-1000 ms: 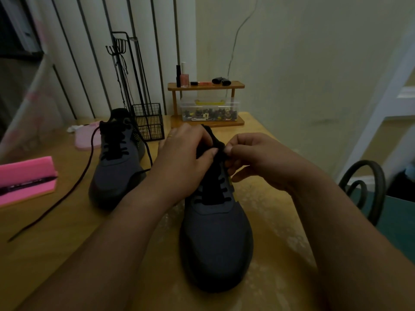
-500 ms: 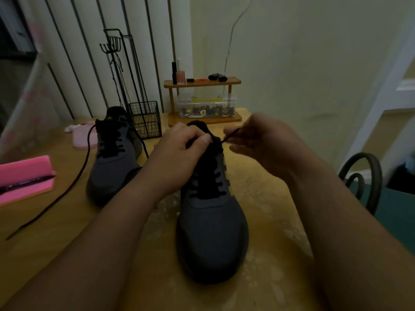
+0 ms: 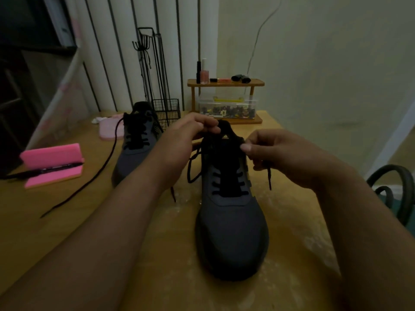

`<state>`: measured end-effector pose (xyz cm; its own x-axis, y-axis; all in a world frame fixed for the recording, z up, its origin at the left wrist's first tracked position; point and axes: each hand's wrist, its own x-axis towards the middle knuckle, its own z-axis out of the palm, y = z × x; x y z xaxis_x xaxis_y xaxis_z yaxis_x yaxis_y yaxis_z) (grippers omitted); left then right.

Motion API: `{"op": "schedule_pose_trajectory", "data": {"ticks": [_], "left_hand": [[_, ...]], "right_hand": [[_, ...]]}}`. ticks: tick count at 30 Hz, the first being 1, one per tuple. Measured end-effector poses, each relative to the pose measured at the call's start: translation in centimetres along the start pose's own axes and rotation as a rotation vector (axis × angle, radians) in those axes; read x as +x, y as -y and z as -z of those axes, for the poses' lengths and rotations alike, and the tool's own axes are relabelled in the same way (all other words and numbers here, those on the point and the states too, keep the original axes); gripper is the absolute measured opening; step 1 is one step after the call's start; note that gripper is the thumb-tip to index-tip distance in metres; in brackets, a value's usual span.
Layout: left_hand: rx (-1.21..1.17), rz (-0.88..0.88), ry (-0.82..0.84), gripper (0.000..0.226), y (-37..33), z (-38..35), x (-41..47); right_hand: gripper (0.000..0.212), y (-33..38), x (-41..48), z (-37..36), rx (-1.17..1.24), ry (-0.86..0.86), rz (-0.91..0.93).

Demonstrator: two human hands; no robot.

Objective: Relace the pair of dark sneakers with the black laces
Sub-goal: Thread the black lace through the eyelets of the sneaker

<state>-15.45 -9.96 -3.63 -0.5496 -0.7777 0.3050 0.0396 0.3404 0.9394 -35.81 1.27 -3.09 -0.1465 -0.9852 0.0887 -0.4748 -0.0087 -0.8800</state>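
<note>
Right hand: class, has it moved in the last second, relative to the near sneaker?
Yes: the right hand has shifted rightward off the tongue of the near sneaker, pinching the lace.

The near sneaker [image 3: 231,232] is showing a matt, dark grey knit cloth upper, smooth over the toe, and its black lace [image 3: 268,176] is looking like soft woven cord. Around that sneaker the wooden table [image 3: 67,221] is shining faintly, with pale, rough-looking worn patches in its finish. Left of the near sneaker, the far sneaker [image 3: 134,153] is showing the same dull cloth, and further left a pink foam block [image 3: 51,153] is looking matt and spongy. Behind the near sneaker a black metal wire basket [image 3: 167,111], a smooth wooden shelf [image 3: 225,83] and a clear glossy plastic box [image 3: 226,106] are standing.
</note>
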Motion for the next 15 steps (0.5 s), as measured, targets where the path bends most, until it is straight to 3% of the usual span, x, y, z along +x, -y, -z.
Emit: {"op": "schedule_pose_trajectory", "data": {"ticks": [2,5,7,8,10,12,15], "left_hand": [[-0.037,0.015,0.001,0.039,0.2,0.2,0.1],[-0.031,0.023,-0.016,0.037,0.3,0.3,0.1],[-0.023,0.016,-0.014,0.037,0.3,0.3,0.1],[-0.017,0.014,-0.014,0.037,0.3,0.3,0.1],[-0.013,0.014,-0.008,0.037,0.3,0.3,0.0],[-0.008,0.01,0.001,0.037,0.3,0.3,0.0],[0.011,0.008,0.005,0.037,0.3,0.4,0.0]], "right_hand": [[0.016,0.3,0.0,-0.3,0.132,-0.074,0.017],[0.041,0.9,-0.3,0.2,0.716,-0.282,-0.011],[0.035,0.9,-0.2,0.7,0.991,-0.322,-0.048],[0.029,0.8,-0.1,0.6,0.95,-0.321,-0.086],[0.026,0.0,0.3,0.2,0.501,-0.299,-0.136],[0.037,-0.4,0.4,-0.3,0.095,-0.186,-0.1],[0.051,-0.1,0.0,-0.6,-0.046,0.004,-0.037]]}}
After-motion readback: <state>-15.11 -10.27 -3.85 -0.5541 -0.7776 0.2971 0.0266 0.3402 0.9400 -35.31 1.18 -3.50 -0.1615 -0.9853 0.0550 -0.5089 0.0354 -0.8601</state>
